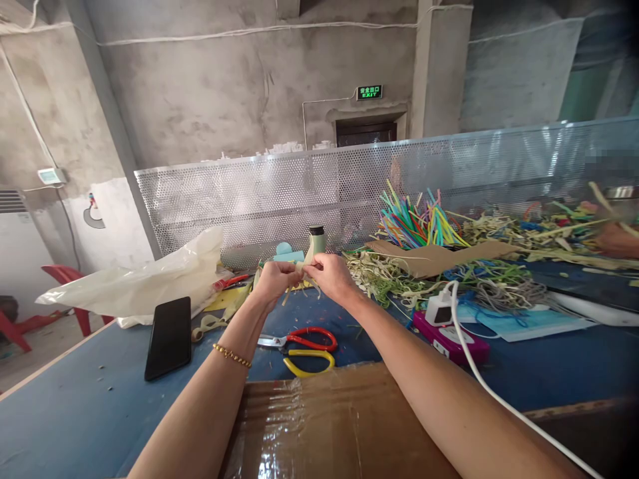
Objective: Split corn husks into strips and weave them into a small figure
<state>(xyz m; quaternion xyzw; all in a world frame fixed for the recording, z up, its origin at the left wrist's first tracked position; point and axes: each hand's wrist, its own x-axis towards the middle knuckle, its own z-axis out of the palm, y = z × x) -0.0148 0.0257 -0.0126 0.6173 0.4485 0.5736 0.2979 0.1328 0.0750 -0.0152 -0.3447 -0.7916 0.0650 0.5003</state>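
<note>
My left hand (pixel 273 283) and my right hand (pixel 329 274) meet above the blue table, fingertips nearly touching. Both are closed in a pinch on a pale, thin strip (pixel 310 279) whose loose ends hang below the fingers. Its exact kind is too small to make out. Below the hands lie scissors (pixel 310 351) with one red and one yellow handle, their blades partly behind my left forearm. Directly behind my right hand stands a dark-capped bottle (pixel 316 239).
A cardboard box (pixel 339 426) is under my forearms. Left lie a black phone (pixel 168 338) and a plastic bag (pixel 144 276). Right are a purple power strip (pixel 449 339) with a white cable, tangled strips (pixel 384 276), colourful sticks (pixel 419 219) and a blue mask (pixel 529 322). Another person's hand (pixel 619 239) shows far right.
</note>
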